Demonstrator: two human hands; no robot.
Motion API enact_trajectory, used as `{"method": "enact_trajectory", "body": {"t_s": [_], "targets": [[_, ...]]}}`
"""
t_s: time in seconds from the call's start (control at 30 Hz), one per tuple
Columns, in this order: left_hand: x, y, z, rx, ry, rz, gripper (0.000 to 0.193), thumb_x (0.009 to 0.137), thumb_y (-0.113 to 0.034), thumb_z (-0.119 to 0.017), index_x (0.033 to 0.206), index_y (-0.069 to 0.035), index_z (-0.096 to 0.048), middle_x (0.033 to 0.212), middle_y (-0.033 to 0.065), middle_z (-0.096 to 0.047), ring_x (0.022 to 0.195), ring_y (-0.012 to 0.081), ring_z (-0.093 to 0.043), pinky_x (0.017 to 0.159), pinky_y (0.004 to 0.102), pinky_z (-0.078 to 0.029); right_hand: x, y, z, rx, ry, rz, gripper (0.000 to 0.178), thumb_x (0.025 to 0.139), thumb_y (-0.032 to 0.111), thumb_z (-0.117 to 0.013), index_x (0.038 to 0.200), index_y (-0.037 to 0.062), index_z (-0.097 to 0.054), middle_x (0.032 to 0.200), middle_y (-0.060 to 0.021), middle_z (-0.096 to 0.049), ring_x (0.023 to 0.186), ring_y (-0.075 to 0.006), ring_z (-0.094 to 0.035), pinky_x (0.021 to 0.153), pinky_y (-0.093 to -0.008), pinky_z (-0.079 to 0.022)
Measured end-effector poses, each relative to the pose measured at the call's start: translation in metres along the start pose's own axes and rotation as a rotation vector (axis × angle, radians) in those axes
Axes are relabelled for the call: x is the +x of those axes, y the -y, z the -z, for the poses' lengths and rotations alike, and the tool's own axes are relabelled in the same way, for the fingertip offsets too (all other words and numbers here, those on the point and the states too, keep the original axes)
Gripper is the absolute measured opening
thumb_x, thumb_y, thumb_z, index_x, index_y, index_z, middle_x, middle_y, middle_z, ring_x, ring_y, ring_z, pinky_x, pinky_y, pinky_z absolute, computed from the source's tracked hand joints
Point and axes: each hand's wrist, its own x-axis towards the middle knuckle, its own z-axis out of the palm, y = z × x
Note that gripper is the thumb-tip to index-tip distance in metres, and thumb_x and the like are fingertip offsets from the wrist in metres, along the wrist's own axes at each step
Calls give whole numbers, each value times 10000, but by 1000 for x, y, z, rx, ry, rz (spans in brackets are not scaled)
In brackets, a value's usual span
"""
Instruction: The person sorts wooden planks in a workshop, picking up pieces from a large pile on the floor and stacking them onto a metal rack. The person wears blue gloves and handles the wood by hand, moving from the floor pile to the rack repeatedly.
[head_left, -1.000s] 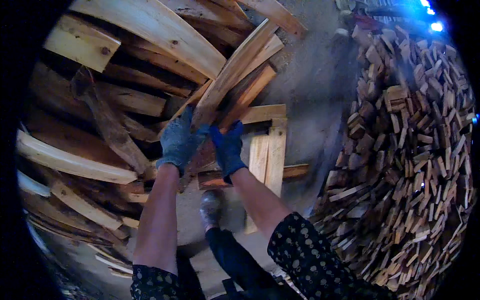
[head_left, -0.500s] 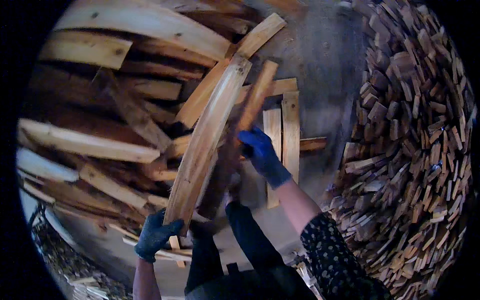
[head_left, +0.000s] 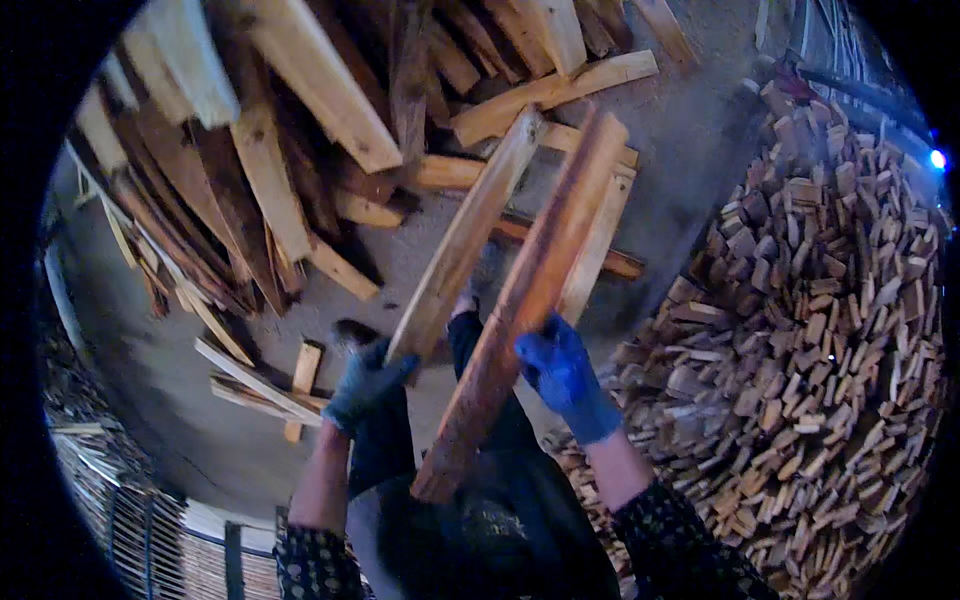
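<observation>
My left hand (head_left: 370, 383), in a grey-blue work glove, is closed round the near end of a pale wooden plank (head_left: 465, 240) that slants away up and to the right. In a blue-palmed glove, my right hand (head_left: 565, 375) grips a reddish-brown plank (head_left: 525, 300) at its right edge, partway along. This second plank is tilted, its near end in front of my body and its far end beyond my left hand's plank. The two planks are apart, roughly side by side. The right-hand fingertips are partly hidden.
Rough boards (head_left: 310, 80) lie piled at the far left. A heap of short split wood (head_left: 790, 340) rises on the right. Loose boards (head_left: 600, 240) rest on the floor ahead, and a few short slats (head_left: 265, 385) lie left of my legs.
The reddish-brown plank has been drawn nearer and now slopes across in front of my body. The left-hand plank has moved right. The view has turned, bringing more of the right heap in.
</observation>
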Motion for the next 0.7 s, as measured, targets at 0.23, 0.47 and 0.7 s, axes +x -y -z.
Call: {"method": "enact_trajectory", "body": {"t_s": [0.23,0.47,0.7], "targets": [[-13,-6,-5,-361,92,-231,623,906,-180,-606,1422,-9,-301,1399,90,-398,1222,161,-423,1042,287,-330,60,-23,-47,-67,-62,100,316,863,148,-634,1142,13,-574,1064,-35,-612,965,-140,-572,897,-267,-437],[-11,11,-20,-640,241,18,689,874,-164,-643,1437,-28,-269,1351,73,-455,1182,150,-454,1037,296,-337,56,-51,-62,-413,-310,436,308,886,47,-580,1193,50,-565,1062,-36,-610,990,-139,-574,889,-300,-462],[-18,16,-31,-805,161,84,713,826,-33,-641,1434,-33,-268,1282,67,-498,1096,156,-515,933,301,-443,102,-65,-38,351,-204,-116,449,891,319,-597,1248,56,-528,1101,-102,-602,1052,-244,-567,937,-391,-450]]}}
